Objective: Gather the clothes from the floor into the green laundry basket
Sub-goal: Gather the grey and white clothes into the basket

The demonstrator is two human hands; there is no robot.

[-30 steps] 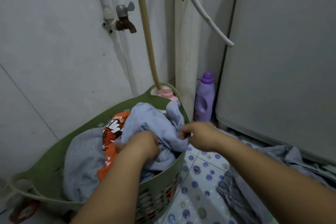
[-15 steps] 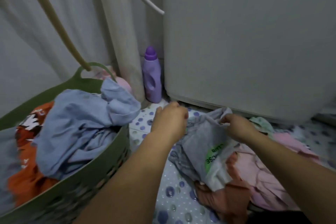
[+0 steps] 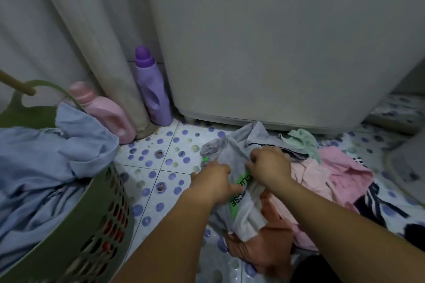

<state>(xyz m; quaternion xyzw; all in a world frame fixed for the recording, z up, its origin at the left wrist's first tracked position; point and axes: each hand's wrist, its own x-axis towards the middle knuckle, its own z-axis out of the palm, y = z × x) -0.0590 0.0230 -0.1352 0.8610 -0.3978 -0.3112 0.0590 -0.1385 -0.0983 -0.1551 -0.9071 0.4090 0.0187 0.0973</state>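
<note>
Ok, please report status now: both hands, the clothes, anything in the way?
Left hand and right hand both shut on grey shirt, top of floor pile. Green basket at left, part full. Nothing in the way.

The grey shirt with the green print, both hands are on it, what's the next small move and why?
Probably lift the grey shirt clear of the pile and carry it left to the green basket. The left hand and right hand already pinch it, it lies on top of the orange and pink clothes, and the basket stands close by.

Green basket [image 3: 96,220] left w/ blue clothes, grey shirt [image 3: 243,211] atop floor pile
</note>
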